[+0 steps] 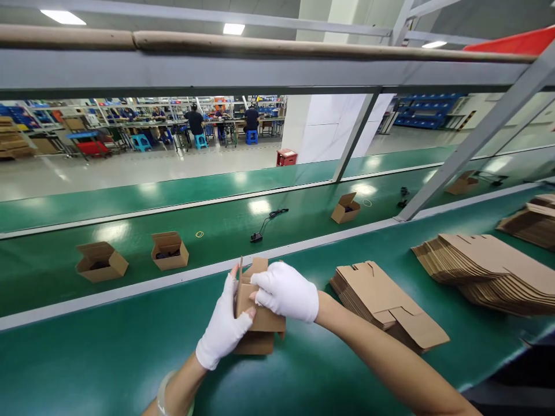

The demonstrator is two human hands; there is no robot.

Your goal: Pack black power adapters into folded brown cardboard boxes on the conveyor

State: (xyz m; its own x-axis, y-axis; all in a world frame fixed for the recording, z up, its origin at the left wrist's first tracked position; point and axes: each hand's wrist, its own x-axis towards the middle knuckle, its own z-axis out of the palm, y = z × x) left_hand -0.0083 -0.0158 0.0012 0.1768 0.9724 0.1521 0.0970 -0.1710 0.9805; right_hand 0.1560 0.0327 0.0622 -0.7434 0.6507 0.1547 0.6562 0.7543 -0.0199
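A brown cardboard box (264, 320), partly folded with loose flaps, is between my hands above the green work surface. My left hand (223, 326), in a white glove with bare fingertips, grips its left side, thumb on the near panel. From the right, my right hand (286, 290), gloved the same way, pinches a flap near the top of the box. The fingers of my right hand partly hide the flap. To the right of my right forearm lies a stack of flat cardboard blanks (381, 294).
Larger stacks of flat blanks (489, 260) lie farther right. On the green conveyor (225, 222) beyond the white rail stand open boxes (170, 251) and a black power adapter (256, 237) with its cable. A slanted metal post (468, 133) rises at right. People sit at distant benches.
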